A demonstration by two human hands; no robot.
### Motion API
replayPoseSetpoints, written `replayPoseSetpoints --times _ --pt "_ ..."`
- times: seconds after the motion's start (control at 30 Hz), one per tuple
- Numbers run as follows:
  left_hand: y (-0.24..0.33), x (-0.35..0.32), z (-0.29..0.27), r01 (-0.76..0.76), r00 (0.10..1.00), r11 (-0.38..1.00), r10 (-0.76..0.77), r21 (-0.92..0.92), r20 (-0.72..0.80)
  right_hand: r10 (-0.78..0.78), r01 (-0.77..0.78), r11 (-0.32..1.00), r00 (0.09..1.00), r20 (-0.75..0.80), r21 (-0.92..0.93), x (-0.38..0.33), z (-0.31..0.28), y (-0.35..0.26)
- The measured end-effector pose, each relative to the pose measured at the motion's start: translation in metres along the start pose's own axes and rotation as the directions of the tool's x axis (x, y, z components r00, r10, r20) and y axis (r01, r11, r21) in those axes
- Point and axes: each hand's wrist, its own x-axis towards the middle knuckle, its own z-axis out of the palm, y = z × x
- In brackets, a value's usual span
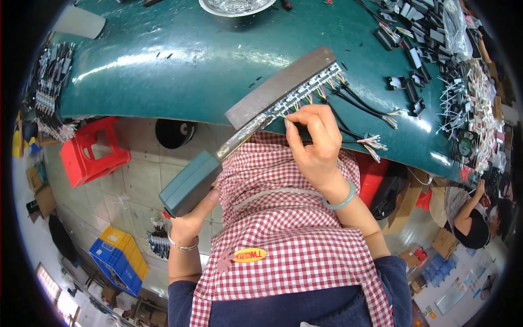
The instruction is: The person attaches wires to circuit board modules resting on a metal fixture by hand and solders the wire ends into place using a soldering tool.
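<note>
My left hand (pixel 192 220) grips the dark green handle (pixel 189 184) of a long tool whose flat grey metal bar (pixel 280 86) lies on the green table (pixel 180 71). Along the bar's near edge sits a row of small connectors with coloured wires (pixel 310 95). My right hand (pixel 311 143) pinches at the wires by the bar's lower end, fingers closed on them. Black cables with coloured ends (pixel 370 111) trail from the row to the right. A pale green bangle is on my right wrist and a thin bracelet on my left.
Piles of black connectors and wire harnesses (pixel 436 49) cover the table's right side, more harnesses (pixel 49 87) its left end. A silver dish (pixel 235 6) stands at the far edge. Below are a red stool (pixel 92 152), blue and yellow crates (pixel 117 259), and another person (pixel 471 215) at right.
</note>
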Motion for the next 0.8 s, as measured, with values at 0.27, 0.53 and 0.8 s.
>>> replayPoseSetpoints --times 0.27,0.53,0.8 --pt "0.005 0.012 0.006 -0.174 0.985 0.939 0.164 0.296 0.058 0.114 -0.115 0.992 0.993 0.013 0.048 -0.001 -0.002 -0.002" --pt "0.022 0.005 0.013 -0.198 0.980 0.909 0.188 0.366 0.063 0.097 -0.097 0.995 0.995 0.004 0.028 0.000 -0.002 -0.001" --pt "0.026 -0.002 0.012 -0.148 0.988 0.930 0.152 0.336 0.015 0.103 -0.103 0.994 0.995 0.009 0.045 0.001 -0.002 -0.001"
